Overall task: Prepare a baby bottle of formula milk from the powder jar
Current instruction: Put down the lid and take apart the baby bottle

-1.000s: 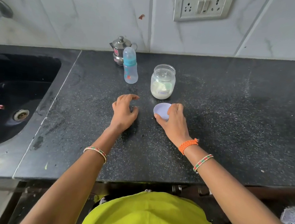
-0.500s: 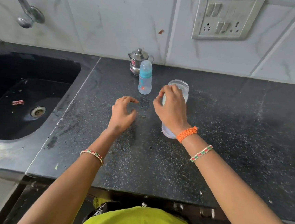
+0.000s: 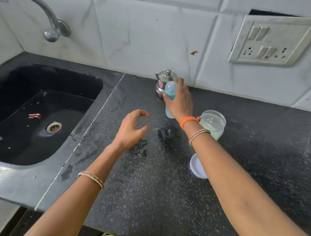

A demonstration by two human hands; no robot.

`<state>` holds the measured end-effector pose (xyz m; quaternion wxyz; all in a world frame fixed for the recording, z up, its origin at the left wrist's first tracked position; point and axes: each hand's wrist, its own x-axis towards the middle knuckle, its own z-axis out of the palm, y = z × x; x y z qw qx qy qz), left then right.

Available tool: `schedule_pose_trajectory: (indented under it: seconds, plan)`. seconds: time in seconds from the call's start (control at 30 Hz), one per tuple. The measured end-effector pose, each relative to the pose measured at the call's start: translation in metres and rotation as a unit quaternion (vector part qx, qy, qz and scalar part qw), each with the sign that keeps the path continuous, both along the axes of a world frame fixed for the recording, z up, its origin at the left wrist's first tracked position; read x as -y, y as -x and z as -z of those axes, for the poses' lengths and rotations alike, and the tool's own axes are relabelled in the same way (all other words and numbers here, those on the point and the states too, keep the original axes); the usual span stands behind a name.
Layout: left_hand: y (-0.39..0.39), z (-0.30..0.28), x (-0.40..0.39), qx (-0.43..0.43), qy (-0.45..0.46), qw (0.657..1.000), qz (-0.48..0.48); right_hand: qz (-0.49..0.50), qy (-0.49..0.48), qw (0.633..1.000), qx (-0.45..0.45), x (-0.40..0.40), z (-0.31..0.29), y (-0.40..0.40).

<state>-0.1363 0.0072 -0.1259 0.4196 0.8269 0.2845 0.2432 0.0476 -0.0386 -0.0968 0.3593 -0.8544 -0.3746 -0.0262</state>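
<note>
The right hand (image 3: 179, 99) is stretched forward, its fingers curled round the bottle (image 3: 170, 92) near the top, thumb on the near side, back of the hand up. The left hand (image 3: 131, 129) hangs above the bench (image 3: 144, 192), nearer the body than the bottle and to its left, fingers loosely curled, holding nothing. Both forearms are bare, with bangles at the wrists.

The baby bottle (image 3: 170, 92), pale translucent blue with a clear domed cap, stands upright on the black counter, gripped at its collar in my right hand (image 3: 179, 101). The powder jar (image 3: 213, 124), clear glass holding white powder, stands open just right of it. Its white lid (image 3: 197, 166) lies nearer me.
</note>
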Motion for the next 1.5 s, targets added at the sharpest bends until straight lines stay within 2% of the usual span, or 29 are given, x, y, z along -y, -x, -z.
schedule_pose_trajectory:
  seconds: [0.13, 0.27, 0.33, 0.4, 0.5, 0.57, 0.63, 0.7, 0.77, 0.87, 0.93, 0.97, 1.03, 1.1, 1.17, 1.3, 1.5]
  plan:
    - [-0.005, 0.001, -0.006, -0.014, 0.041, 0.999, 0.008, 0.023, -0.019, 0.999, -0.023, -0.002, -0.005, 0.007]
    - [-0.022, -0.006, -0.003, -0.028, -0.023, 0.999, -0.004, -0.002, -0.102, 0.993, -0.057, 0.014, -0.022, 0.037]
    - [-0.028, -0.012, 0.000, -0.024, -0.045, 0.999, -0.011, -0.018, -0.053, 0.998, -0.032, 0.024, -0.024, 0.050]
    - [-0.028, -0.014, 0.005, -0.065, -0.041, 0.997, 0.001, -0.011, 0.046, 0.999, 0.013, 0.032, -0.023, 0.058]
    - [-0.019, -0.008, 0.010, -0.089, 0.014, 0.995, 0.049, -0.015, 0.101, 0.994, 0.023, 0.041, -0.013, 0.059]
    - [-0.012, -0.003, 0.008, -0.056, 0.078, 0.990, 0.107, -0.062, 0.054, 0.997, 0.000, 0.047, -0.004, 0.059]
    - [-0.007, -0.005, 0.006, -0.033, 0.153, 0.970, 0.184, -0.118, 0.009, 0.993, -0.017, 0.053, -0.002, 0.061]
    - [-0.003, -0.008, 0.004, -0.025, 0.201, 0.951, 0.235, -0.161, 0.009, 0.987, -0.020, 0.056, -0.007, 0.061]
    - [-0.002, -0.009, -0.002, -0.033, 0.208, 0.943, 0.258, -0.208, 0.042, 0.977, -0.030, 0.059, -0.016, 0.058]
    - [0.005, -0.007, -0.015, -0.044, 0.246, 0.923, 0.293, -0.320, 0.049, 0.938, -0.122, 0.064, -0.028, 0.049]
    - [0.010, -0.001, -0.020, -0.035, 0.251, 0.933, 0.255, -0.366, 0.041, 0.907, -0.201, 0.068, -0.034, 0.040]
    - [0.011, 0.004, -0.020, -0.019, 0.230, 0.950, 0.211, -0.361, 0.036, 0.903, -0.228, 0.067, -0.035, 0.035]
    - [0.009, 0.013, -0.017, 0.028, 0.192, 0.974, 0.119, -0.292, 0.020, 0.929, -0.225, 0.063, -0.029, 0.025]
    - [0.006, 0.018, -0.012, 0.085, 0.187, 0.977, 0.065, -0.200, 0.023, 0.966, -0.163, 0.056, -0.014, 0.018]
    - [0.004, 0.020, -0.011, 0.118, 0.186, 0.975, 0.036, -0.142, 0.062, 0.984, -0.091, 0.053, 0.006, 0.018]
    - [0.001, 0.025, -0.006, 0.136, 0.172, 0.975, 0.018, -0.124, 0.132, 0.983, 0.000, 0.056, 0.039, 0.029]
    - [0.001, 0.036, -0.006, 0.132, 0.159, 0.978, 0.017, -0.095, 0.192, 0.976, 0.028, 0.057, 0.045, 0.043]
